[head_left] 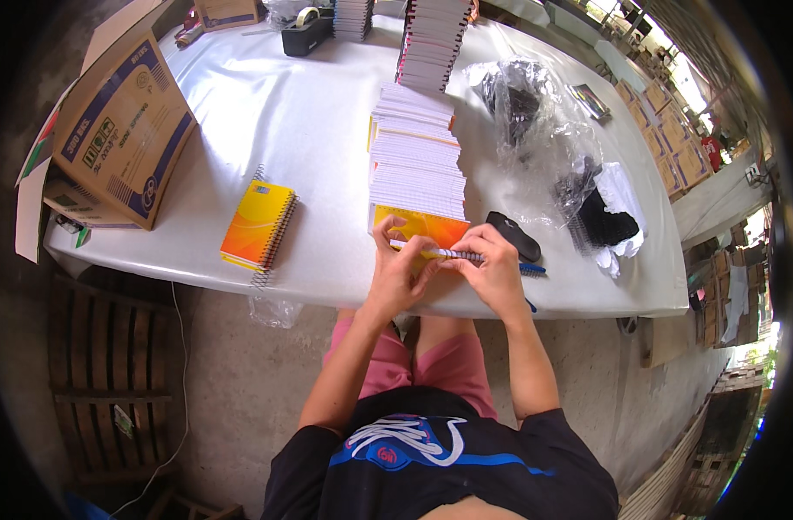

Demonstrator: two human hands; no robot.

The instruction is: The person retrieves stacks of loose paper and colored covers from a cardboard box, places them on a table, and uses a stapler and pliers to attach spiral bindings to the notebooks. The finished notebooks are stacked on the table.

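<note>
Close to the table's front edge, my left hand (398, 270) and my right hand (493, 265) pinch a small spiral notebook (438, 253), seen nearly edge-on. Its coil runs between my fingertips, and most of its cover is hidden. Just beyond my hands lies a long row of unbound page blocks (418, 160), the nearest one showing a yellow-orange cover (422, 223). To the left, a yellow-orange spiral notebook (259, 225) rests flat, with loose coil ends sticking out past it. Beside my right hand are a black elongated case (513, 237) and a blue pen-like item (532, 269).
An open cardboard box (123, 130) stands at the left edge. At the back are a tape dispenser (308, 35) and a tall stack of bound notebooks (433, 43). Clear plastic wrap (535, 130) and black and white cloth (611, 217) lie on the right.
</note>
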